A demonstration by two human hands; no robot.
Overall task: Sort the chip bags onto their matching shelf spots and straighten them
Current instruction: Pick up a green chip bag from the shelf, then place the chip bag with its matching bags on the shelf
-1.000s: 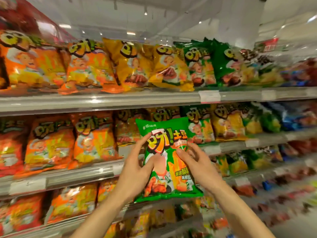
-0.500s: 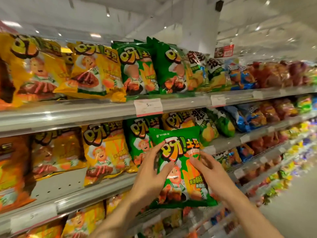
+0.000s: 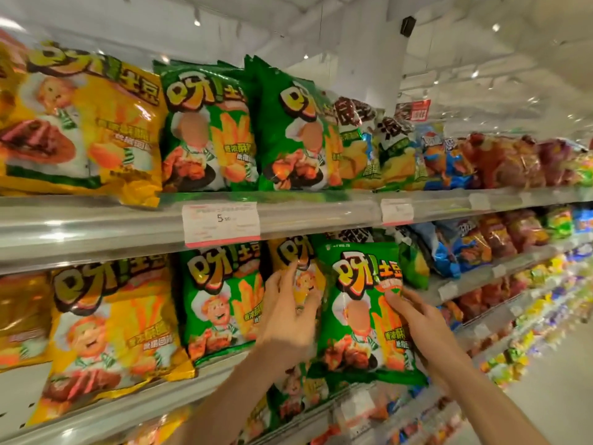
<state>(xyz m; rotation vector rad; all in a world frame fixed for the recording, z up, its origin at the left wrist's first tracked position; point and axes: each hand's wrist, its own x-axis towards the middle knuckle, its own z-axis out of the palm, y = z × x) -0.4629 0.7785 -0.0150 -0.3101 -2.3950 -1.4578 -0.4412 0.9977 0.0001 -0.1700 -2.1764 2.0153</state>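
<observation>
Clearly the sorting step is in hand, with a bag carried to the shelf and not yet set down. Taking the price tag (image 3: 221,223) on the upper shelf rail (image 3: 96,232) as the landmark: above it stand two green chip bags (image 3: 244,130), with a yellow bag (image 3: 83,123) to their left. Below the tag, on the middle shelf (image 3: 208,380), sits a shelved green bag (image 3: 221,303), a large yellow bag (image 3: 109,335) to its left, and a yellow-orange bag (image 3: 298,271) to its right.

Below and right of the tag, the held green bag (image 3: 365,313) hangs upright in front of the middle shelf, off its surface. The right hand (image 3: 426,329) has its fingers curled onto the bag's front right side, pinching it. The left hand (image 3: 288,319) lies on the yellow-orange bag with fingers spread; it may also touch the held bag's left edge, though blur hides that join.

My judgement: the matching spot is beside the shelved green bag, and the yellow-orange bag occupies it. The next move calls for the left hand to shift that bag aside, then the right to slide the green one in and square it.
</observation>
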